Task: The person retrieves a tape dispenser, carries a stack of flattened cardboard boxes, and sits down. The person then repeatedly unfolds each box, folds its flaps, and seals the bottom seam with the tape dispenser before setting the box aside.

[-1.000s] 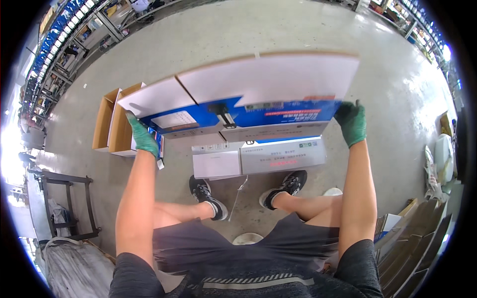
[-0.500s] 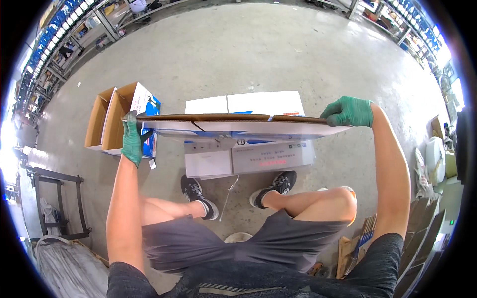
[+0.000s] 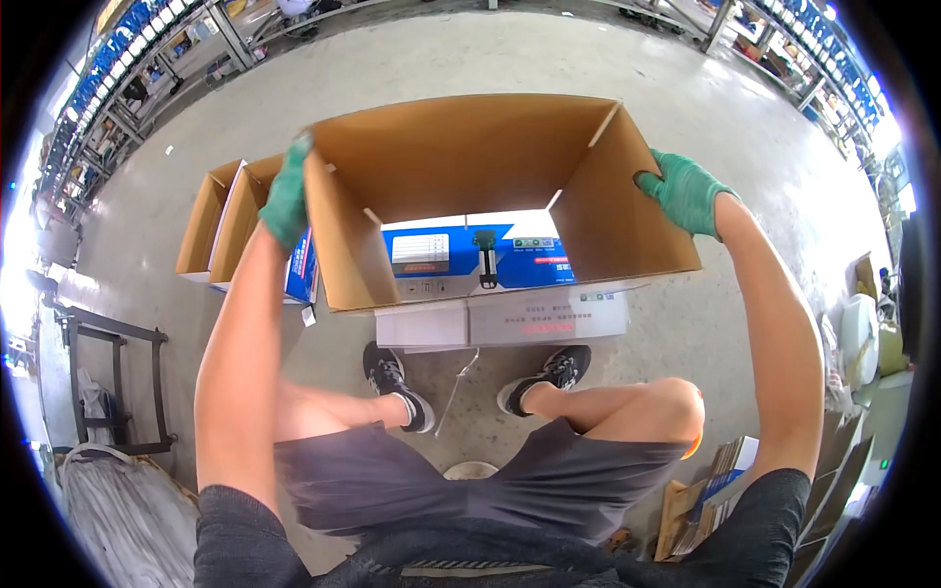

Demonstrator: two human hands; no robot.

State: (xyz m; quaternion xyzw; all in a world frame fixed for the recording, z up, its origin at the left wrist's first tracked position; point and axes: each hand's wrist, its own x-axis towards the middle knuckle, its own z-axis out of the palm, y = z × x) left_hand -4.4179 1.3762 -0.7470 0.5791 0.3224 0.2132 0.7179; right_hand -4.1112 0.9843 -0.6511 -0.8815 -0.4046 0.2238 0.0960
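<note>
A brown-sided cardboard box [image 3: 461, 147], squared into an open rectangular sleeve, is held up in front of me. My left hand [image 3: 285, 196], in a green glove and slightly blurred, grips its left end wall. On the right end wall is my right hand [image 3: 694, 196], also green-gloved, with its fingers closed at the wall's edge. Through the box's open middle shows a blue and white printed carton panel [image 3: 529, 260] lying below. Nearer my feet, a grey-white printed carton side [image 3: 544, 318] shows under the box's near wall.
Two open cartons [image 3: 225, 220] stand on the floor at the left. A black metal frame [image 3: 118, 372] is further left, near a plastic-covered bundle [image 3: 132, 514]. Flat cardboard [image 3: 720, 480] leans at the lower right. Metal racks [image 3: 225, 39] line the far side.
The flattened box has opened into a rectangular sleeve and tipped so its inside faces me. My left hand rose along its end; my right hand shifted slightly left and down.
</note>
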